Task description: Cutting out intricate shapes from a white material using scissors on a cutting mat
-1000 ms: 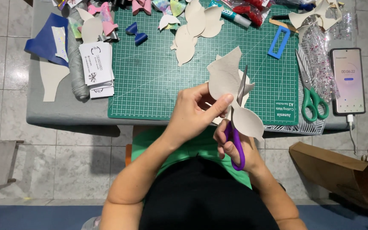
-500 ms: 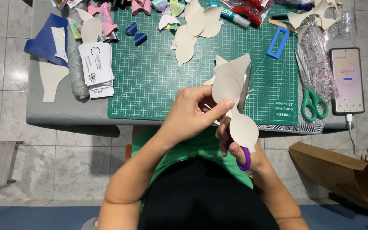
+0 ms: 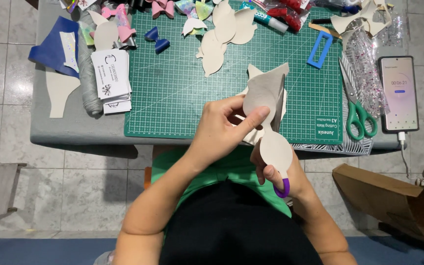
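Over the near edge of the green cutting mat [image 3: 182,88], your left hand [image 3: 222,130] pinches a beige bow-shaped cutout [image 3: 266,115], thumb pressed on its narrow waist and fingers curled behind. You hold the cutout upright above the mat, its wide upper lobe toward the far side and its round lower lobe toward you. Your right hand [image 3: 276,172] sits just below, fingers closed through the purple handle of a pair of scissors [image 3: 281,185]; the grey blades run up along the right edge of the cutout, and you cannot tell from here how far apart they stand.

Far on the mat lie more beige cutouts [image 3: 222,41], a small blue bow [image 3: 157,40] and a blue rectangular frame [image 3: 320,49]. Right of the mat, green-handled scissors [image 3: 358,105] rest beside a strip of glittery clear film [image 3: 366,68] and a smartphone [image 3: 398,93] with its screen lit. Left of the mat sit a stack of white cards [image 3: 110,78], a spool of grey thread [image 3: 89,83] and a blue sheet [image 3: 50,49].
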